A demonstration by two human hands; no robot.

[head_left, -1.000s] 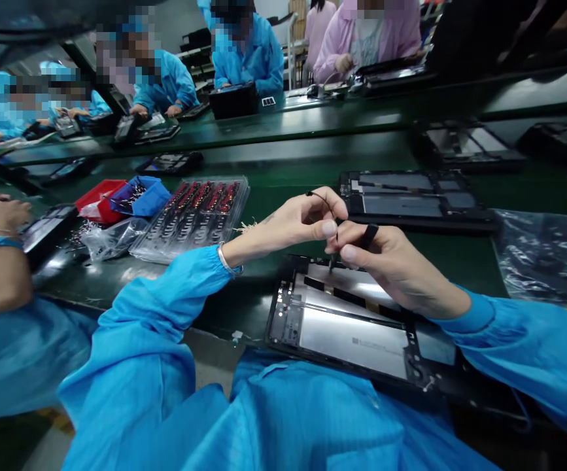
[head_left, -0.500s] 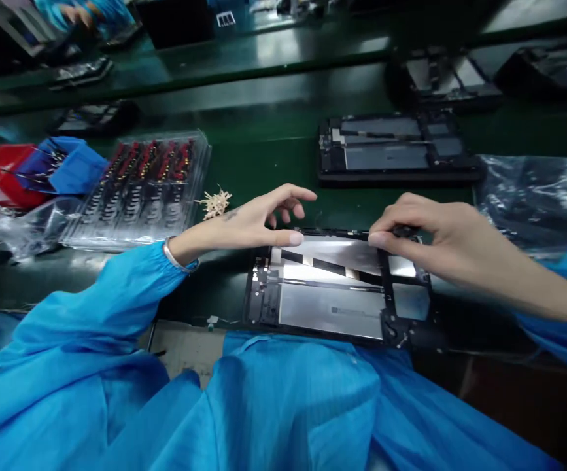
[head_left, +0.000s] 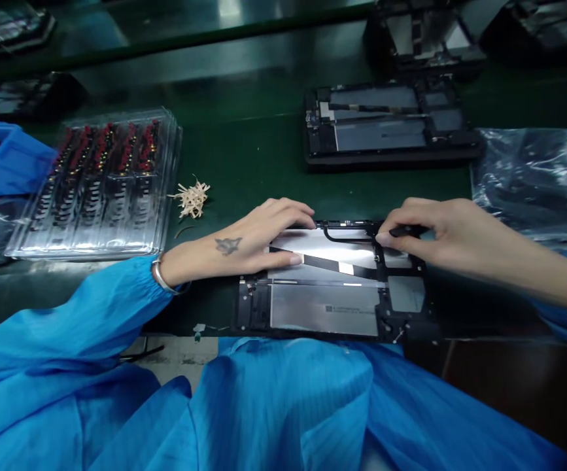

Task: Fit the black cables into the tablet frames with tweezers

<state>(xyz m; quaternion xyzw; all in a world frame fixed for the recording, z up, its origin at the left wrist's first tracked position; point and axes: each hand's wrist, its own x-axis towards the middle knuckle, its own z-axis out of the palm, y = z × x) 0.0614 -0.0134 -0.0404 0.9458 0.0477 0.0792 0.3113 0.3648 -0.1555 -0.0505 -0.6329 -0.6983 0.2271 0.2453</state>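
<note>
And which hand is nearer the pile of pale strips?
Left. In view, the left hand is just below and right of the pile, over the left end of the opened device; the right hand is farther right, at its right side.

Opened devices [head_left: 322,307] and a parts tray [head_left: 87,248] show an electronics workshop.

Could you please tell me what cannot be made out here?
- Head view: dark object, partly hidden by the right hand.
- Head view: upper left corner of the open device, covered by the left hand.
- Head view: printed text, too small to read.
- Head view: blue bin, cut off by the left edge.
</note>
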